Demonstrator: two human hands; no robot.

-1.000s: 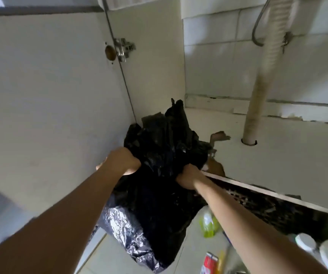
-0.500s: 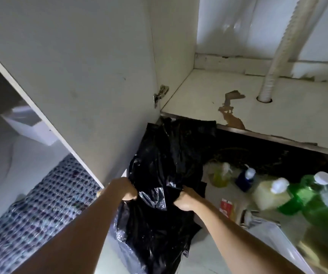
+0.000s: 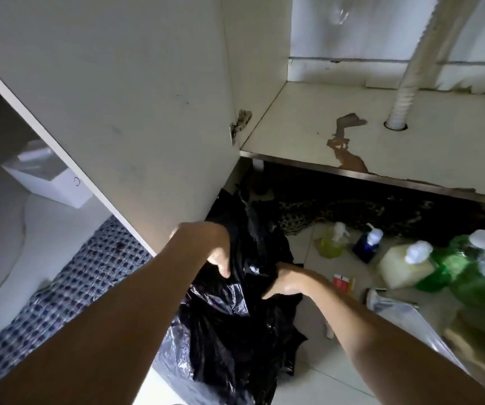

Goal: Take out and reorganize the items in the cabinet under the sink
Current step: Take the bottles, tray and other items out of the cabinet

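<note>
A crumpled bundle of black plastic bags (image 3: 235,325) hangs in front of the open cabinet, low over the tiled floor. My left hand (image 3: 206,247) grips its upper left part and my right hand (image 3: 285,280) grips its upper right part. The cabinet floor (image 3: 440,147) behind is bare, with a brown stain (image 3: 345,141) and a white drain hose (image 3: 404,92) going through a hole in it. On the floor to the right stand a yellow spray bottle (image 3: 333,239), a dark blue bottle (image 3: 368,242), a pale yellow jug (image 3: 404,266) and green bottles (image 3: 463,267).
The open cabinet door (image 3: 118,112) stands at the left, its hinge (image 3: 240,124) by the cabinet edge. A checked blue mat (image 3: 69,285) lies at the lower left with a white box (image 3: 45,173) beyond it. A small red box (image 3: 341,282) and a silvery foil bag (image 3: 404,317) lie near my right arm.
The bag bundle has come out of the cabinet and down in front of it, both hands still gripping it. The view has dropped, bringing the bottles on the floor into sight.
</note>
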